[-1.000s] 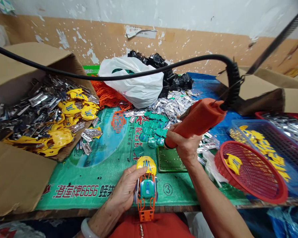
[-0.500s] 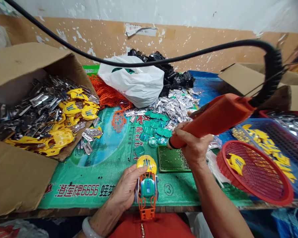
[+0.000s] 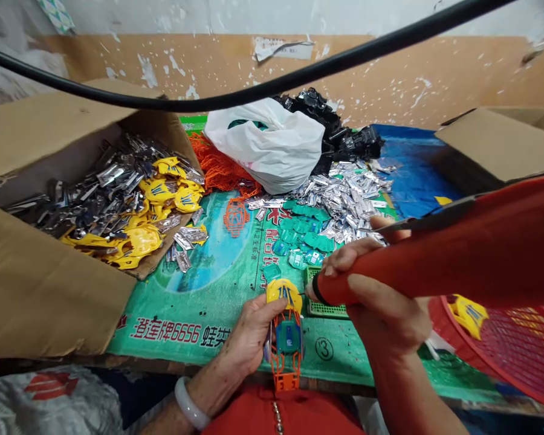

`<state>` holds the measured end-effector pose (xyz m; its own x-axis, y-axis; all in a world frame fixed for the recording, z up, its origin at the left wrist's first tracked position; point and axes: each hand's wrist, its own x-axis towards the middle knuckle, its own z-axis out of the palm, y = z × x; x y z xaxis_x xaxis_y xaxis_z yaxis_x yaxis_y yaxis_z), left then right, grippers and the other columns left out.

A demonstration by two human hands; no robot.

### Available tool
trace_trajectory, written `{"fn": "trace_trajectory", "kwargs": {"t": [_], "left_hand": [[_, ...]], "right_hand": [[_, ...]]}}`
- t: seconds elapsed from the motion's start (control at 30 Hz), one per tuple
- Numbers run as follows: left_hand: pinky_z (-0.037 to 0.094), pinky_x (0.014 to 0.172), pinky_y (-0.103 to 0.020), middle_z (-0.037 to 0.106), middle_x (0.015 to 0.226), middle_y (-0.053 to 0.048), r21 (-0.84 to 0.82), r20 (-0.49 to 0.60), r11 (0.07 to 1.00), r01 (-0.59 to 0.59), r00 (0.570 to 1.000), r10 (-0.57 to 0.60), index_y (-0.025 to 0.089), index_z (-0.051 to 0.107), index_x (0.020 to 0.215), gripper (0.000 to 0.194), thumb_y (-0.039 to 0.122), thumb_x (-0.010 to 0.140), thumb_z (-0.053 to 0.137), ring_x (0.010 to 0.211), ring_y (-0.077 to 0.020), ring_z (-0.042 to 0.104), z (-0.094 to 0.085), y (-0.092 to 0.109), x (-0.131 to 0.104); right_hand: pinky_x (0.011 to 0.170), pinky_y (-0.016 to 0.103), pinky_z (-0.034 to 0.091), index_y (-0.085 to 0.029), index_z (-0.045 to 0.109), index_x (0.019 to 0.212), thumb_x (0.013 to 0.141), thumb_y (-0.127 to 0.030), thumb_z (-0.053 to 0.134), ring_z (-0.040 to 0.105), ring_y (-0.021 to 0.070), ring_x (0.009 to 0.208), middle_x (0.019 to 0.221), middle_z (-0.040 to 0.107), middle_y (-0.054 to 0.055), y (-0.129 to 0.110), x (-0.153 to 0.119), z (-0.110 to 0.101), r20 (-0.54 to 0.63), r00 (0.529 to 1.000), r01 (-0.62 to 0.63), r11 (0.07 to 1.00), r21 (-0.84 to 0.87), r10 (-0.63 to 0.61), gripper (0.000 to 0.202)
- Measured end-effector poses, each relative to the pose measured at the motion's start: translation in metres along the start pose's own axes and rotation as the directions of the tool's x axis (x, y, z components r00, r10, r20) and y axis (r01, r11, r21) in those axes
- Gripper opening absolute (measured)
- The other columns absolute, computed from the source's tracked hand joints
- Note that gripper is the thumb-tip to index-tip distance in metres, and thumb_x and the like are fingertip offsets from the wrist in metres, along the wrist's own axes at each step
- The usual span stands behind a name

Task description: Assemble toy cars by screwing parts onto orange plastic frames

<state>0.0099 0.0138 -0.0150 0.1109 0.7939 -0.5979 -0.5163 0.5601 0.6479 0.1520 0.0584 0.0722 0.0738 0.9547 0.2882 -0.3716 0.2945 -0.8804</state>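
My left hand [image 3: 250, 332] grips a toy car body [image 3: 286, 338] near the table's front edge, the thumb on its yellow front piece. The body has an orange frame with a green block in the middle. My right hand [image 3: 385, 302] is wrapped round a red-covered power tool [image 3: 439, 254]. The tool's black-ringed tip points left, close beside the yellow piece; whether it touches is hard to tell. A green basket [image 3: 329, 310] lies partly hidden behind the tool. Loose green pieces [image 3: 303, 235] are scattered beyond the car body.
An open carton [image 3: 58, 290] of silver and yellow parts stands left. Behind are orange frames [image 3: 213, 163], a white bag [image 3: 267, 145], black parts [image 3: 358, 142] and silver pieces [image 3: 344, 196]. A red basket [image 3: 517, 344] stands right. A black cable [image 3: 236, 96] hangs across the top.
The tool in my right hand has tilted flatter, its tip now nearer the yellow piece. The view has shifted left, and the cable hangs differently. My left hand still holds the car body.
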Motion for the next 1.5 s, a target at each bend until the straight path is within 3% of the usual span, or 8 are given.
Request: {"fn": "trace_trajectory", "kwargs": {"t": [0.33,1.03,1.2,1.5], "left_hand": [[0.045,0.048,-0.020,0.061,0.061,0.001,-0.034,-0.026,0.999,-0.020,0.999,0.019,0.012,0.065,0.079,0.036,0.037,0.060,0.082,0.050,-0.0095,0.053,0.006,0.005,-0.001],[0.045,0.050,-0.022,0.062,0.060,0.002,-0.066,-0.028,0.998,-0.021,0.999,0.019,0.012,0.067,0.081,0.036,0.034,0.058,0.083,0.050,-0.0109,0.055,0.007,0.006,-0.003],[0.044,0.050,-0.021,0.065,0.064,0.000,-0.088,-0.023,0.996,-0.015,1.000,0.013,0.012,0.068,0.082,0.035,0.031,0.058,0.083,0.052,-0.0108,0.056,0.007,0.005,-0.001],[0.047,0.048,-0.023,0.068,0.062,-0.001,-0.092,-0.056,0.996,0.002,0.998,-0.007,0.012,0.068,0.080,0.031,0.029,0.058,0.083,0.048,-0.0118,0.058,0.004,0.003,0.001]], "right_hand": [[0.068,0.036,0.050,-0.032,0.055,0.115,0.067,-0.019,0.074,0.059,0.0156,0.067,0.075,0.062,-0.004,0.006,-0.008,0.000,-0.007,0.998,-0.056,0.997,-0.050,0.055,0.053],[0.064,0.039,0.051,-0.031,0.052,0.119,0.070,-0.018,0.073,0.060,0.0176,0.066,0.075,0.063,-0.003,0.017,-0.008,0.001,0.026,0.999,-0.023,0.996,-0.088,0.025,0.055],[0.064,0.038,0.051,-0.031,0.056,0.112,0.070,-0.018,0.072,0.060,0.0170,0.067,0.076,0.063,-0.004,0.019,-0.009,0.000,0.038,0.999,-0.008,0.997,-0.081,0.011,0.047],[0.063,0.041,0.055,-0.027,0.063,0.083,0.069,-0.020,0.071,0.061,0.0191,0.068,0.072,0.059,-0.002,0.024,-0.011,-0.002,0.100,0.995,0.012,0.987,-0.158,0.004,0.018]]}}
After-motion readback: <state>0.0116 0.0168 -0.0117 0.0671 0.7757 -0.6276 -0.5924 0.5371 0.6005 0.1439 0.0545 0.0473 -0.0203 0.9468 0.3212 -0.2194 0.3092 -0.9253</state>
